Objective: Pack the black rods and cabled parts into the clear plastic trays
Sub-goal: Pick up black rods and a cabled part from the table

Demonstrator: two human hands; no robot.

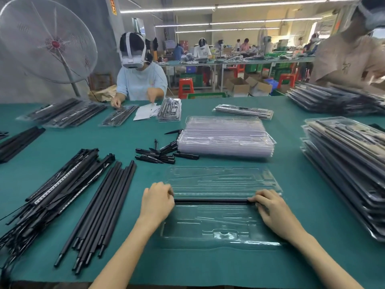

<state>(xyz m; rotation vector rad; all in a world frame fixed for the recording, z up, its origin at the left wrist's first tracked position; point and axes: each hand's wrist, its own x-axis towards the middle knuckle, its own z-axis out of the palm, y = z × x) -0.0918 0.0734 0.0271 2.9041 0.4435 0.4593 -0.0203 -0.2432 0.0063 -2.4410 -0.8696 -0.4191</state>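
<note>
Green felt covers the desk (pixel 291 184), a factory packing line with other workers seated at the far edge and beyond. Centre foreground: one clear tray (pixel 225 226) lies open and flat, and a single black rod (pixel 211 200) lies across its middle, along the fold or a long channel; which of the two, cannot tell through the glare. Left hand (pixel 158 202) has fingers curled over the rod's left end; right hand (pixel 270 207) has fingertips pressed on the right end. Both grips appear to be clamped or bearing down on the rod, though the exact finger contact on the left is hidden. Judged step: seating the first rod into its slot; the tray is otherwise unfilled, so the task for this tray is barely started. Supplies: loose rods (pixel 100 213) at lower left, cabled parts (pixel 52 195) in a heap just left of them, short black pieces (pixel 160 154) at centre, empty trays (pixel 226 136) stacked behind, filled trays (pixel 350 163) stacked at right. Next move likely calls for even downward pressure at both ends until the rod sits flush, then a reach left for the next rod or cabled part.
</note>
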